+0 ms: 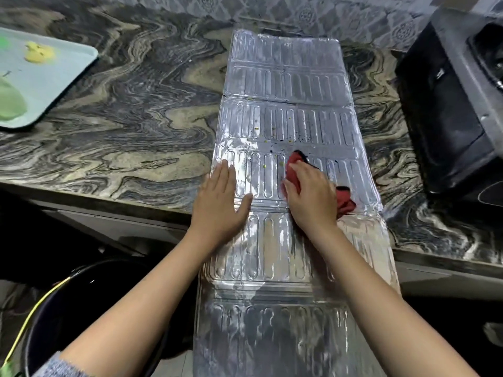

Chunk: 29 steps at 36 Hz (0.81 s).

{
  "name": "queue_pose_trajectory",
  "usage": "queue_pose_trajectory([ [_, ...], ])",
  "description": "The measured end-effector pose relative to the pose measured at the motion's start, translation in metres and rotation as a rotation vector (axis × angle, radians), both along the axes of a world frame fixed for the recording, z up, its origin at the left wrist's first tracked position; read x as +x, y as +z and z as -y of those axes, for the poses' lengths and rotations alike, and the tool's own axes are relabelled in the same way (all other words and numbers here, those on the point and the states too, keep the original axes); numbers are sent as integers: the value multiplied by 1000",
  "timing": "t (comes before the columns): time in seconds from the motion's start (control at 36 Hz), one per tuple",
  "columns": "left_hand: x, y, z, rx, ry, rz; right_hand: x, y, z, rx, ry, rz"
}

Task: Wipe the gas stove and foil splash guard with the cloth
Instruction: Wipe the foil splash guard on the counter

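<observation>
A long ribbed foil splash guard point(288, 85) lies flat across the marbled counter and hangs over its front edge toward me. Small yellow-green and dark specks dot its middle panels. My right hand point(313, 194) presses a red cloth point(295, 163) down on the guard's middle panel; cloth ends stick out above my fingers and to the right of my hand. My left hand point(221, 197) lies flat, fingers together, on the guard's left edge beside it. The black gas stove point(446, 104) stands at the far right, partly cut off by the frame.
A pale blue tray point(62, 74) with yellow and green items sits at the counter's far left. A dark bucket point(89, 303) with a yellow-trimmed handle stands on the floor below the counter, left of the hanging foil. A patterned tiled wall runs along the back.
</observation>
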<state>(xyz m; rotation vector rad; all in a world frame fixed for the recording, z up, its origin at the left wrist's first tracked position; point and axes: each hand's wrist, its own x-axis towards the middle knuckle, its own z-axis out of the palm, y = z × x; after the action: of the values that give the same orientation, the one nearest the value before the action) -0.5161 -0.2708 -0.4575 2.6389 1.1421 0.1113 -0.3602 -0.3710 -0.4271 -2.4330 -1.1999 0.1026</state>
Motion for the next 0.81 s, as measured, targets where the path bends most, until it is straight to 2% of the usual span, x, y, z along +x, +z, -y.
queue_pose_trajectory([
  [0.25,-18,7,11,23,-83,0,-34,4,-23,-10,69,-11],
  [0.42,-30,10,2,-5,-192,24,-23,8,-8,-32,110,10],
  [0.58,-32,10,8,12,-131,40,24,10,23,-26,-71,46],
  [0.67,-35,10,10,17,-25,48,44,9,35,-6,-163,40],
  [0.81,-42,9,10,0,81,40,46,-1,37,-23,-208,36],
])
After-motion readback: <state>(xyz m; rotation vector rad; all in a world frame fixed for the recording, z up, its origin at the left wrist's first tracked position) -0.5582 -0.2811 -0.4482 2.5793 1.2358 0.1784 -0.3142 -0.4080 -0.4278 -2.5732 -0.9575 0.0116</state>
